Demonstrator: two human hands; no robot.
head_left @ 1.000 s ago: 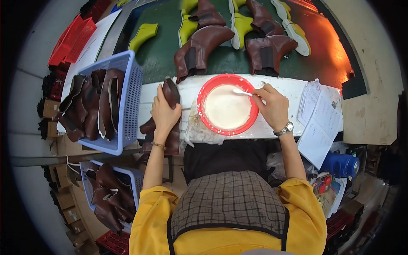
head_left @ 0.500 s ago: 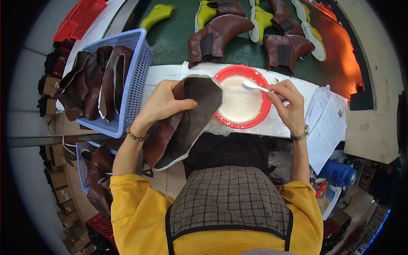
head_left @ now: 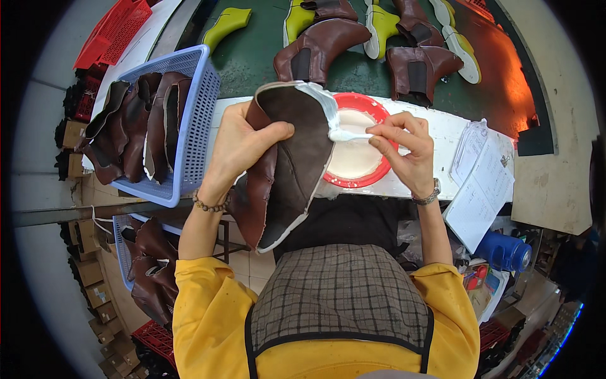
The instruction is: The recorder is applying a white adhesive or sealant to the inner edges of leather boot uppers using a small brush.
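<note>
- Head view: the brown leather upper (head_left: 297, 145) is held up in front of the person, just left of the red bowl (head_left: 380, 114), its inner face toward the camera and hiding part of the bowl.
- What has just changed: half a second ago the white brush (head_left: 350, 135) was over the bowl; now its head touches the upper's right edge, and a thick white band (head_left: 323, 98) runs along the top right rim.
- For the work in hand, that looks like a passage from loading the brush to spreading — the coating seems begun but only partial. Lower down, the edge shows a thinner pale line; whether that is paste or raw leather I cannot tell.
- The left hand (head_left: 240, 142) has its fingers clamped on the upper, thumb pressed on the inner face, the rest wrapped behind it.
- The right hand (head_left: 410, 148) has its fingers pinched together on the brush handle, above the bowl's right side.
- White paste (head_left: 360, 158) lies in the bowl, which sits on the white surface (head_left: 442, 117).
- Farther out — a blue basket (head_left: 201, 126) with more brown uppers (head_left: 126, 132) at left, papers (head_left: 483, 196) at right, and brown boots (head_left: 328, 47) beyond the bowl on the green part.
</note>
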